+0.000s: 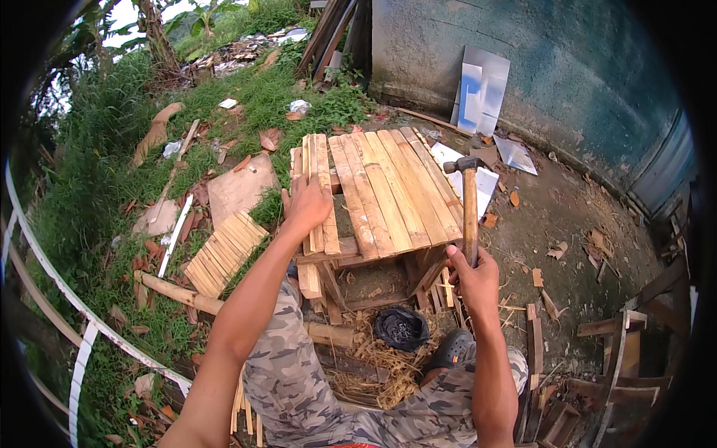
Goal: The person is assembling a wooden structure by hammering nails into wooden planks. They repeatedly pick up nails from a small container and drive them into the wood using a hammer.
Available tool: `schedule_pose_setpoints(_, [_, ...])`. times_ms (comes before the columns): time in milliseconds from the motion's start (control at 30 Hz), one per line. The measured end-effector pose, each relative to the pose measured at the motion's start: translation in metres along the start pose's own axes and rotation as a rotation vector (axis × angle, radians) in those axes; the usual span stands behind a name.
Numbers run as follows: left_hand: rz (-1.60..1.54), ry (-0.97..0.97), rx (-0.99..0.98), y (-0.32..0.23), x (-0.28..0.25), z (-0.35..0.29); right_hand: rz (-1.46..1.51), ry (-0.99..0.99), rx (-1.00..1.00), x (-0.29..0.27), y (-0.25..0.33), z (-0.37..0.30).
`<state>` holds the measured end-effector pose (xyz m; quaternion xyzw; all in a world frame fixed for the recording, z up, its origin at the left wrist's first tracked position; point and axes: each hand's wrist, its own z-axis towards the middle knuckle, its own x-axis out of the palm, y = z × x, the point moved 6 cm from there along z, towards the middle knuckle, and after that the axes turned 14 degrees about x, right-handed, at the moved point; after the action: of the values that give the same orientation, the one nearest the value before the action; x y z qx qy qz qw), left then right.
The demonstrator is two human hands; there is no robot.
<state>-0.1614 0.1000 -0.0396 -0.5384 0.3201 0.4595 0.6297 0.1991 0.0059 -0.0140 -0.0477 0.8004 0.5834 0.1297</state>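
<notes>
In front of me stands a low wooden frame topped with pale slats (pixel 388 196) laid side by side. My left hand (pixel 308 203) lies over the narrower slats (pixel 317 160) at the top's left side, palm down with fingers apart. Between these and the wider slats there is a gap, where part of the frame shows. At the front right corner my right hand (pixel 473 284) is closed around the lower handle of a hammer (pixel 470 201). The hammer stands upright with its dark metal head at the top, clear of the slats.
A black bag or bowl of nails (pixel 401 328) sits on wood shavings between my legs. More cut slats (pixel 224 254) lie left by a bamboo pole (pixel 175 291). Scrap timber (pixel 616 358) is piled at right; a blue-green wall (pixel 553 67) rises behind.
</notes>
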Motion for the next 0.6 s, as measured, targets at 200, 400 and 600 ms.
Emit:
schedule_pose_setpoints(200, [-0.045,-0.126,-0.114,0.037,-0.013,0.010,0.000,-0.002,0.027,-0.005,-0.006,-0.001])
schedule_pose_setpoints(400, [-0.041,-0.150,-0.087,0.061,-0.020,0.005,0.027,0.004,0.030,-0.013,-0.010,-0.003])
schedule_pose_setpoints(600, [-0.073,-0.134,-0.208,0.065,-0.010,-0.004,0.034,0.025,0.029,-0.015,-0.011,-0.003])
